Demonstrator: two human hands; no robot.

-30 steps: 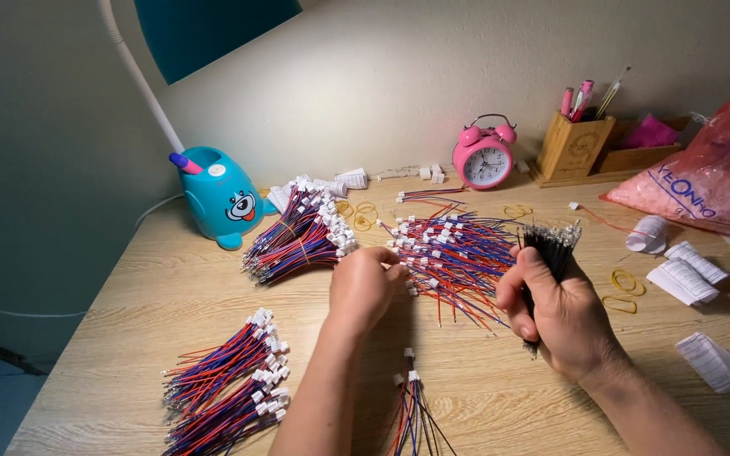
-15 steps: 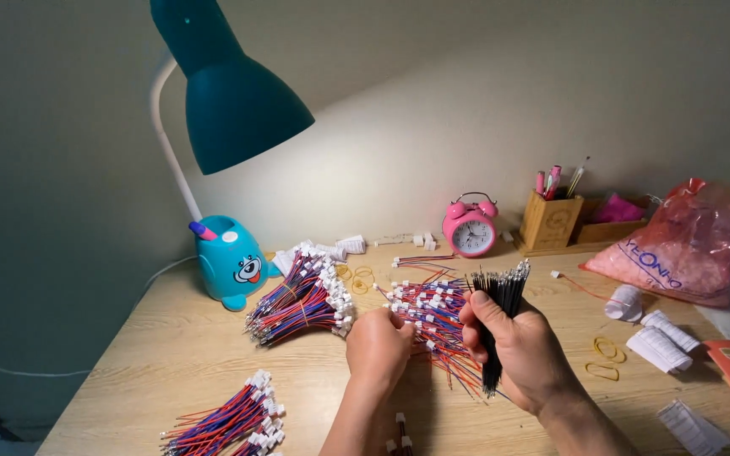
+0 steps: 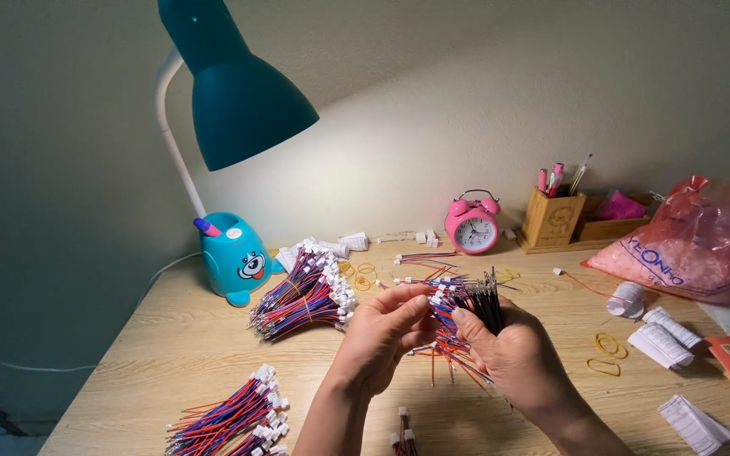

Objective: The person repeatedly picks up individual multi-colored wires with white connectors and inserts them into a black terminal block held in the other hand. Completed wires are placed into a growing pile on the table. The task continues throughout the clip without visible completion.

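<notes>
Both hands meet over the tabletop (image 3: 128, 371): our right hand (image 3: 513, 355) is clamped around a black-tipped wire bundle (image 3: 479, 304), while our left hand (image 3: 382, 338) pinches one white connector (image 3: 434, 299) at its top. We judge thin, springy strands could slip and splay if the grip slackens. Left of our hands lie red-and-blue wire bunches (image 3: 302, 295); yellow rubber bands (image 3: 606, 355) lie to the right.

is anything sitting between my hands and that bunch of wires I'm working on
Nothing visible does. The right hand already grips the wire bunch upright, and the left hand pinches its white connector ends at the fingertips. The other wire bundles lie apart on the desk to the left.
</notes>
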